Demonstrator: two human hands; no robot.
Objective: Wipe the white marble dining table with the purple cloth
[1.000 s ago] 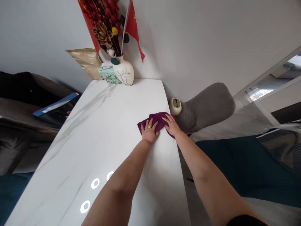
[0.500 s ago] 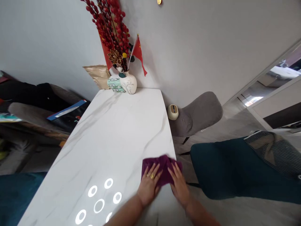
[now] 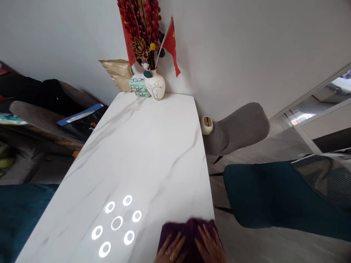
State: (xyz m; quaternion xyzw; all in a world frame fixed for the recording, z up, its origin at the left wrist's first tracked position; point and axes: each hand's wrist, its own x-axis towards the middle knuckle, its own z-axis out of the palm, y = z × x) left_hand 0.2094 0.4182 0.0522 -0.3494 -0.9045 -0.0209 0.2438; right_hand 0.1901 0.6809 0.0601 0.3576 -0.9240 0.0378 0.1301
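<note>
A dark purple cloth point(image 3: 189, 233) lies spread on the white marble-patterned table point(image 3: 145, 157), near its right edge at the bottom of the view. My left hand point(image 3: 171, 252) rests on the cloth's left part, fingers apart, with a gold ring showing. On its right part lies my right hand point(image 3: 210, 246), fingers spread flat and pressing the cloth. The lower frame edge cuts off both wrists and the near part of the cloth.
At the table's far end stand a white vase point(image 3: 155, 86) with red berries and a flag, a green tissue pack point(image 3: 139, 86) and a gold bag point(image 3: 117, 73). A grey chair point(image 3: 241, 128) holding a cream container point(image 3: 206, 126) and a teal chair point(image 3: 260, 195) flank the right side.
Both hands and the purple cloth have moved down the view, nearer to me, along the table's right edge. The camera view has also shifted slightly.
</note>
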